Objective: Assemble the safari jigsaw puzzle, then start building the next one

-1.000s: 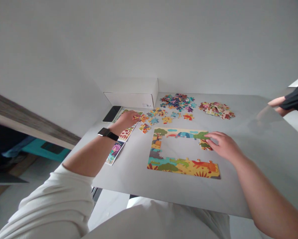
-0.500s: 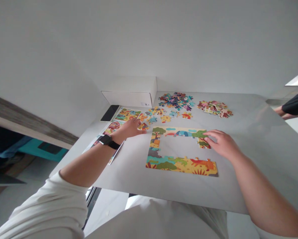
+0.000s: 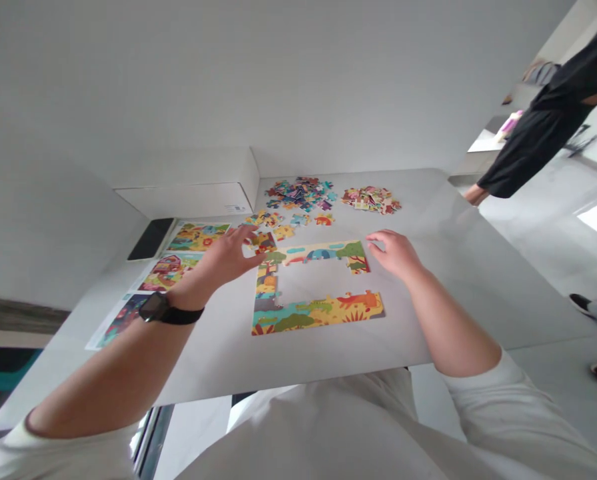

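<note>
A partly assembled jigsaw puzzle lies flat on the table, its animal-scene border joined around a bare middle, with a gap in the right side. My right hand hovers just right of the puzzle's upper right corner, fingers and thumb apart, nothing visible between them. Over the upper left corner is my left hand, thumb and fingers spread, wearing a black watch on the wrist. Several loose yellow and blue puzzle pieces lie beyond its fingertips, some partly hidden by them.
Behind are a mixed pile of dark and blue pieces and a pink-brown pile. Picture sheets, a black phone and a white box are at left. A person in black trousers is beyond the table's right side.
The view has swung right, bringing more of the other person into sight. My right hand has drawn slightly off the puzzle's corner. My left hand's thumb and fingers are spread wider.
</note>
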